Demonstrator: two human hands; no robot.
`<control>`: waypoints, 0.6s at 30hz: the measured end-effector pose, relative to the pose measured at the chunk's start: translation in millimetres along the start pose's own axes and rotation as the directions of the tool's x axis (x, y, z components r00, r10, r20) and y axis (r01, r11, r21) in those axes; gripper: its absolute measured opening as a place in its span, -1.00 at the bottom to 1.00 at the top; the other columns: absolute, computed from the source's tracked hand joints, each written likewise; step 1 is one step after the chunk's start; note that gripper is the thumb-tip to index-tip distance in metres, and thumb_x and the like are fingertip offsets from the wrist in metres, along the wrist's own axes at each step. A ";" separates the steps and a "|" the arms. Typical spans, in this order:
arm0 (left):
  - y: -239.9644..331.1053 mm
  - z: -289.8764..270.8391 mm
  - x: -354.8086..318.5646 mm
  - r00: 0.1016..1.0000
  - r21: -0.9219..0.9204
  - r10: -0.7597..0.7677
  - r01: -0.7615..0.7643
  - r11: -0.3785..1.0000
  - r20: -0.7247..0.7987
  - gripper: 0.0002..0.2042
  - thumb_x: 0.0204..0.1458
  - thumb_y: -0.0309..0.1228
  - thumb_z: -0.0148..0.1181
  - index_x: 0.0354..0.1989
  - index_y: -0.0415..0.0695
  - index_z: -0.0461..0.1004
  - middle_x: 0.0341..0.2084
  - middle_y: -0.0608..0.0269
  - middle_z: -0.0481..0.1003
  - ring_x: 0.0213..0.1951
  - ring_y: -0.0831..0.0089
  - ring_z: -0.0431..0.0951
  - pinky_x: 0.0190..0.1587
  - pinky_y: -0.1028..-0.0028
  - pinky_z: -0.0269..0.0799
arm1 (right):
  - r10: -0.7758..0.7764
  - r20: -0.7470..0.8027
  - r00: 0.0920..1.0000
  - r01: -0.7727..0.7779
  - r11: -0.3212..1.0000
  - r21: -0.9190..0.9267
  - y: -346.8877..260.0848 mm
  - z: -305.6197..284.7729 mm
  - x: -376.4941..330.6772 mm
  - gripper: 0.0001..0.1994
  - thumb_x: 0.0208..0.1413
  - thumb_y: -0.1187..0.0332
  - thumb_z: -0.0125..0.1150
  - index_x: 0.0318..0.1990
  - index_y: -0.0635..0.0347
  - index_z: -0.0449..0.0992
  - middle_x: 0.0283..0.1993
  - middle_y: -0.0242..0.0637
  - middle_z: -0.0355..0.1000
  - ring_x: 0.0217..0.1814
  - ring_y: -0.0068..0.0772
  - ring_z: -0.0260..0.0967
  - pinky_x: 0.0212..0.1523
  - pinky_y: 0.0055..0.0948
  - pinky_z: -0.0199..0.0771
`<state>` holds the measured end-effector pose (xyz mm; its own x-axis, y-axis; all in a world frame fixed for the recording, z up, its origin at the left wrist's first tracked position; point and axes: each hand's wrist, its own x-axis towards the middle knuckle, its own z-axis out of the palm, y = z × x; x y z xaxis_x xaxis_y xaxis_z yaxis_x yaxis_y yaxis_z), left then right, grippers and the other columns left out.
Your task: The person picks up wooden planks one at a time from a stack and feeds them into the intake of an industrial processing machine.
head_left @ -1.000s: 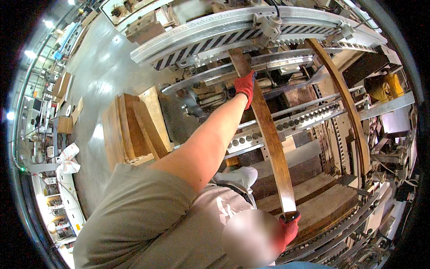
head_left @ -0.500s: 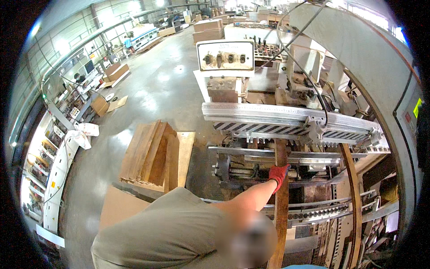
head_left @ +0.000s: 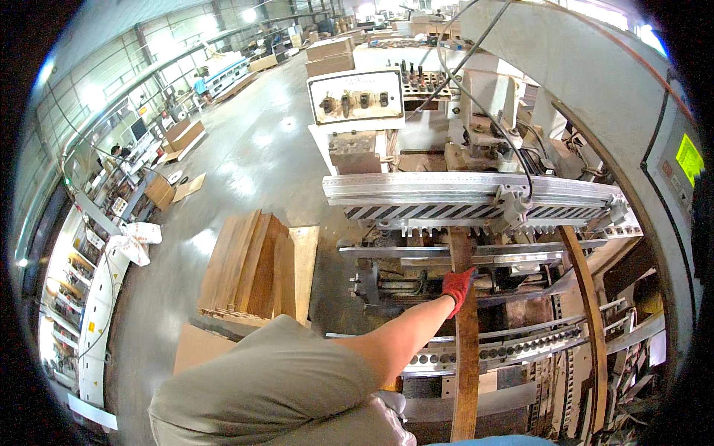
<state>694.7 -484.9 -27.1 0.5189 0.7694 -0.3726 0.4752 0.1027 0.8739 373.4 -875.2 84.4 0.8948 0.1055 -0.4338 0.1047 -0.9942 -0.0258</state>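
Two long wooden strips lie across the metal rails [head_left: 513, 348] — your held strip [head_left: 466, 364] and, apart to its right, a second strip [head_left: 590, 320]. Your left hand [head_left: 459, 290] has its gloved fingers wrapped on the held strip toward its far end, presumably to steady it; your right hand is out of sight, so its fingers can't be told. One board stack [head_left: 249, 267] stands to your left, likely for easy reach — and one control box [head_left: 355, 88] carries four knobs [head_left: 364, 99].
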 end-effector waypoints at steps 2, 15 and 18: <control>4.2 -4.1 -10.4 0.988 0.168 0.102 -0.121 0.978 0.113 -0.32 -0.17 0.10 0.30 -0.14 -0.38 0.47 -0.28 -0.15 0.56 -0.15 0.01 0.56 -0.13 0.23 0.43 | 0.017 -0.035 0.999 -0.016 1.000 0.015 2.1 0.6 -4.2 -0.48 0.04 -0.08 0.06 0.06 0.04 0.37 -0.49 -0.04 0.49 -0.42 0.12 0.47 -0.46 0.02 0.46; -59.0 19.1 46.4 0.971 -0.119 0.220 -0.209 0.971 0.090 -0.36 -0.08 0.14 0.20 -0.04 -0.21 0.47 -0.19 -0.06 0.55 -0.14 0.04 0.55 -0.15 0.24 0.43 | 0.057 -0.115 0.992 -0.046 0.994 0.103 -5.3 4.0 -0.5 -0.50 0.07 -0.11 0.00 0.07 -0.06 0.39 -0.49 -0.03 0.49 -0.43 0.10 0.48 -0.45 0.01 0.46; -53.0 22.1 54.4 0.980 -0.015 0.124 -0.123 0.992 0.155 -0.40 0.02 0.12 0.09 0.02 -0.16 0.44 -0.13 0.04 0.54 -0.13 0.05 0.55 -0.16 0.24 0.44 | 0.073 -0.123 0.990 -0.059 0.991 0.117 -4.3 6.5 -4.8 -0.50 0.08 -0.13 -0.03 0.09 -0.08 0.39 -0.49 -0.03 0.49 -0.43 0.10 0.48 -0.45 0.00 0.46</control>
<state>713.5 -462.4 -100.5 0.6775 0.6691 -0.3053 0.3968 0.0169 0.9177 365.8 -871.5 80.7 0.9466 0.0344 -0.3206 0.0003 -0.9944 -0.1058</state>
